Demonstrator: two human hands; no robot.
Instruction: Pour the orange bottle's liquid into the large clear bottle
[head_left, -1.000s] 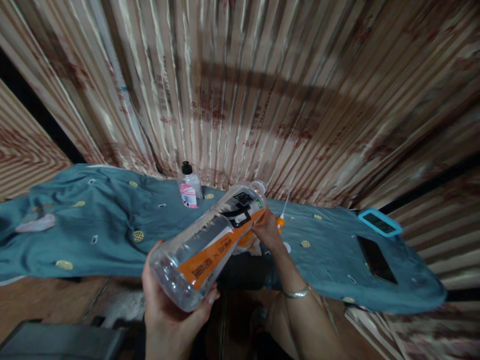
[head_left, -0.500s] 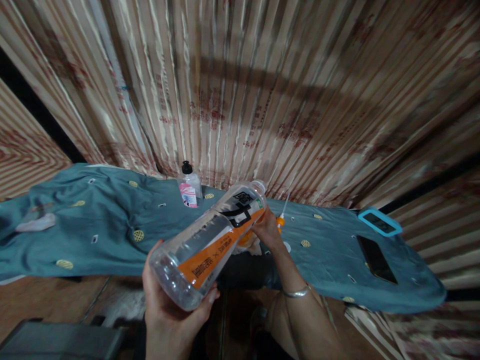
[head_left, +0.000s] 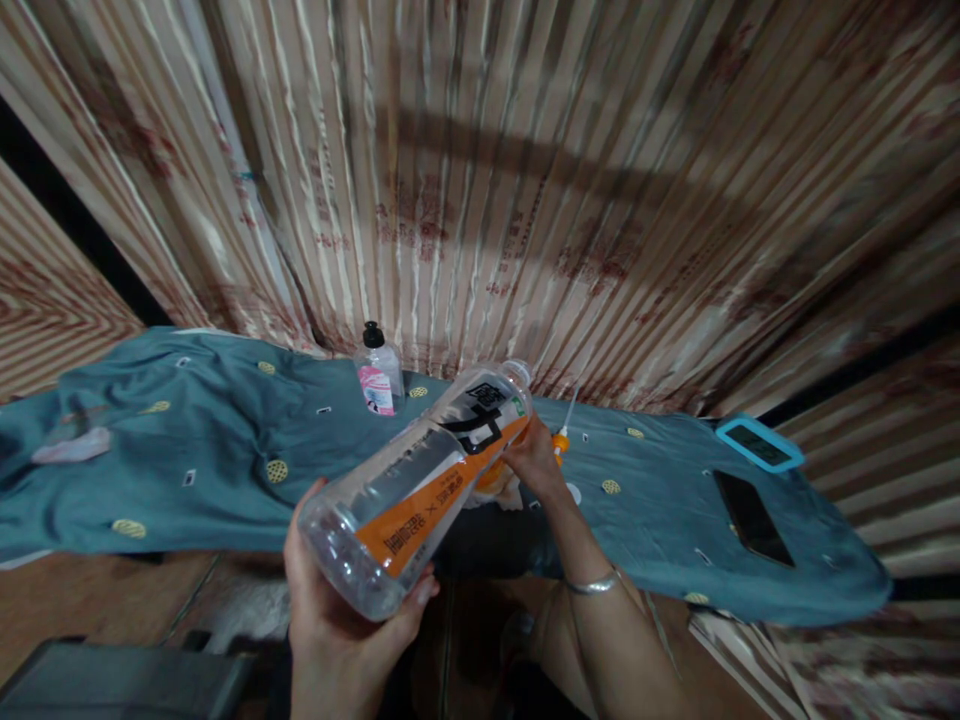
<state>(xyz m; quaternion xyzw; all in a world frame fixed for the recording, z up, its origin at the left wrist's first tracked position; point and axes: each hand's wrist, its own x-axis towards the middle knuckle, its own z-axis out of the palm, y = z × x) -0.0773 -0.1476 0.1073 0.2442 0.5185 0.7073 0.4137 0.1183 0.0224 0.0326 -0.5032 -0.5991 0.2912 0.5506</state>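
A large clear plastic bottle with an orange and black label is held tilted in the air, its neck up and to the right. My left hand cups its base from below. My right hand is wrapped round it near the neck, some fingers hidden behind it. Beyond the right hand, an orange pump head with a thin clear tube lies on the teal cloth. Something orange, partly covered by the bottle, sits behind it. A small clear bottle with a black cap and pink label stands upright further back.
The teal patterned cloth covers a narrow surface against pleated curtains. At the right lie a dark phone and a blue-framed display. A pale pinkish item lies far left. A grey object stands at lower left.
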